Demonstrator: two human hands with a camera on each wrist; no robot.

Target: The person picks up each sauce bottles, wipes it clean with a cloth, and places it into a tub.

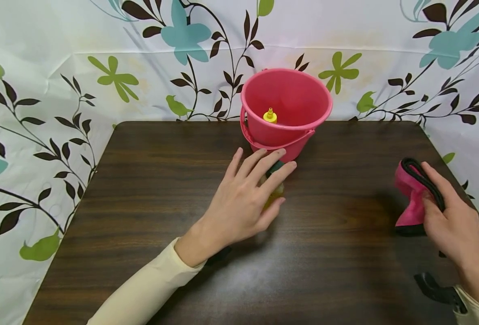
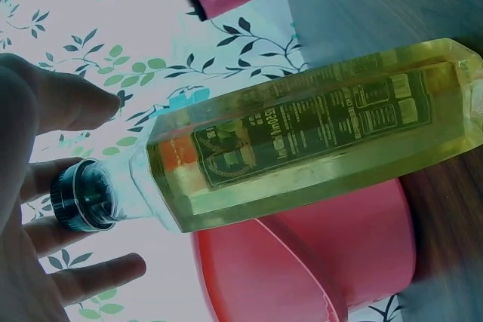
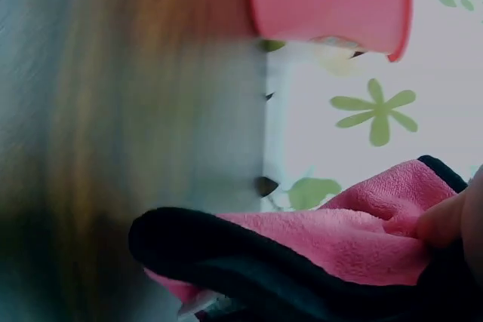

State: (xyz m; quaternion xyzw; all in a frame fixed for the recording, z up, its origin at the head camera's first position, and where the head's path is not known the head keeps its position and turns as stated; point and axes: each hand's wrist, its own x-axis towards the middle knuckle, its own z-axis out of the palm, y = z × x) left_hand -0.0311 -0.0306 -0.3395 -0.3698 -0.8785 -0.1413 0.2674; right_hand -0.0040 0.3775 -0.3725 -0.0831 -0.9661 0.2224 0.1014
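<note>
A clear bottle of yellow-green liquid (image 2: 302,133), with a dark screw cap (image 2: 83,194) and a printed label, stands upright on the table. My left hand (image 1: 245,198) is over it with fingers spread and straight, around the cap but not curled onto it. From the head, that hand hides most of the bottle. Off to the right, my right hand (image 1: 452,230) grips a folded pink cloth (image 1: 412,198) with black edging, thumb against the fabric, held above the table. Its plush surface shows close up in the right wrist view.
A pink bucket (image 1: 300,97) stands at the table's back edge, just behind the bottle, its handle hanging down in front. Inside it shows a yellow nozzle cap (image 1: 269,116). The dark wooden table (image 1: 142,189) meets a flower-patterned curtain (image 1: 109,85) behind.
</note>
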